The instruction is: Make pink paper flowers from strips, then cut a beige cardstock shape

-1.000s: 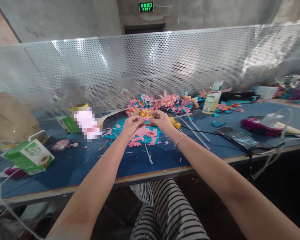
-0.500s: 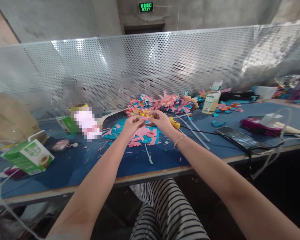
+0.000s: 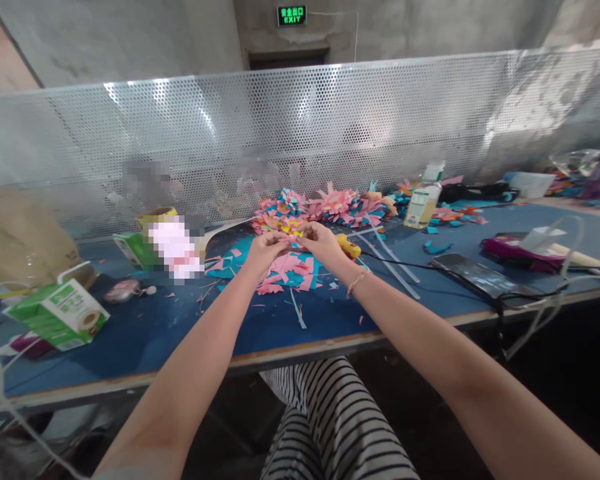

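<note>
Pink paper piece [image 3: 294, 241] pinched between nearly closed left hand [image 3: 264, 249] and right hand [image 3: 321, 241] fingertips.

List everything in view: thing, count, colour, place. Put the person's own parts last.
paper flowers: a pile, pink, blue and yellow, far middle of the table
paper scraps: many, pink and teal, under the hands
small paper piece: one, pink, pinched between both hands
table: one, blue top
bottle: one, clear with a yellowish liquid, behind on the right
phone: one, black, right, cabled
carton: one, green, lying at the left
yellow tool: one, beside the right hand
perforated screen: one, silver, behind the table
exit sign: one, green, on the wall
left hand: pinching the piece
right hand: pinching the piece, bracelet on the wrist
</note>
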Available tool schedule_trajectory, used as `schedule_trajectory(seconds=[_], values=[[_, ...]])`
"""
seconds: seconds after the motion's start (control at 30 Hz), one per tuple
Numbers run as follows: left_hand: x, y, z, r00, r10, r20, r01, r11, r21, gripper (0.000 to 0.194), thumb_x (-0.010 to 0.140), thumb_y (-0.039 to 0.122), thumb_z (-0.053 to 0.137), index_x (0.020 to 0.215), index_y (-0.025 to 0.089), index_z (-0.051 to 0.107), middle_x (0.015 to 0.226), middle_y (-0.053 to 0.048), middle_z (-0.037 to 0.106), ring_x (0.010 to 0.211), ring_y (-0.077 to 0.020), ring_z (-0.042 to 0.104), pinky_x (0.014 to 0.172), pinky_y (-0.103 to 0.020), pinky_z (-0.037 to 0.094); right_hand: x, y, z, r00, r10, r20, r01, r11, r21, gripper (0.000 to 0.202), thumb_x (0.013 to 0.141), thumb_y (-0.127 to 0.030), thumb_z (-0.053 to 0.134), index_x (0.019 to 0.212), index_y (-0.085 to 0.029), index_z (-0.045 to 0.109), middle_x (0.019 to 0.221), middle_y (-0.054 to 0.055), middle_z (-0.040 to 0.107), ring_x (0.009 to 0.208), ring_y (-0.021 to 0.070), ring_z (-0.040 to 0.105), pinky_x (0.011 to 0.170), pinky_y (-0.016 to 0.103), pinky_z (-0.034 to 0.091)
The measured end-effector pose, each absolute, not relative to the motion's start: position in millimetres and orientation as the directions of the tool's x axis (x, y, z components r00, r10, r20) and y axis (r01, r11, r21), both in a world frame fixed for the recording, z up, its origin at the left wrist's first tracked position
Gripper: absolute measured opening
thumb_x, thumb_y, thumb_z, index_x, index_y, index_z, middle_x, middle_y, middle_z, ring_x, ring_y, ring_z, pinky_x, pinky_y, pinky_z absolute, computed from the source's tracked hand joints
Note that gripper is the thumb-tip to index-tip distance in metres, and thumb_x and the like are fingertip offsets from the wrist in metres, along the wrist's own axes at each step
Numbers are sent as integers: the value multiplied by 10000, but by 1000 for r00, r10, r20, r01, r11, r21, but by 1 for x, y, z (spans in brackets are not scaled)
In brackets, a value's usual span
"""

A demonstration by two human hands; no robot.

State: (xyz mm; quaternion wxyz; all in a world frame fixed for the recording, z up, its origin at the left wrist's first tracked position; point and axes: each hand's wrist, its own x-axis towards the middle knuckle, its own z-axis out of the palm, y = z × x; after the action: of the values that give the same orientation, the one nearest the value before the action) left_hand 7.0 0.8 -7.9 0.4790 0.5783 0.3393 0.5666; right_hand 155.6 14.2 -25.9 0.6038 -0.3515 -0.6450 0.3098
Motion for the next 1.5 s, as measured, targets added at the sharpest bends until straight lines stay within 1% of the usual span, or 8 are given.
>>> schedule_trajectory(seconds=[0.27,0.5,0.7,1.0,1.33,1.5], values=[[8,-1,-6,128,934,334,-114,-320,940,166,519,181,704,663,137,635,628,6,610,614,-96,563,681,-276,473,155,14,-26,-30,826,562,75,563,-823,230,622,-276,590,816,-180,513,598,-52,467,525,91,442,509,243,403],[10,-6,-3,154,938,309,-130,-291,948,160,545,184,708,675,142,626,641,11,599,618,-89,555,690,-272,472,156,17,-28,-27,812,583,127,581,-804,207,640,-285,570,812,-187,512,604,-49,469,542,99,452,528,252,407],[11,-7,-2,133,946,294,-136,-277,951,164,560,177,714,697,138,633,642,12,598,623,-83,557,678,-252,468,156,17,-28,-14,794,608,166,602,-781,226,644,-302,578,828,-183,523,629,-37,488,583,113,470,565,267,416],[10,-5,-4,150,940,308,-102,-295,950,158,559,189,705,699,151,642,642,15,591,617,-81,543,641,-239,465,156,15,-28,-22,775,631,197,623,-757,225,653,-302,569,837,-179,532,637,-32,503,596,116,475,570,264,399],[11,-6,-4,142,941,307,-90,-296,951,125,583,160,653,706,147,635,653,4,587,623,-92,544,643,-253,458,156,15,-27,-40,787,616,164,613,-773,218,648,-287,571,835,-188,519,615,-40,477,581,112,460,558,255,404],[10,-2,-4,110,959,260,-205,-234,950,127,561,146,665,663,148,588,612,24,566,606,-87,547,700,-282,467,156,13,-25,-51,813,580,79,583,-809,273,658,-375,598,842,-195,508,654,-36,474,588,107,465,555,257,433]])
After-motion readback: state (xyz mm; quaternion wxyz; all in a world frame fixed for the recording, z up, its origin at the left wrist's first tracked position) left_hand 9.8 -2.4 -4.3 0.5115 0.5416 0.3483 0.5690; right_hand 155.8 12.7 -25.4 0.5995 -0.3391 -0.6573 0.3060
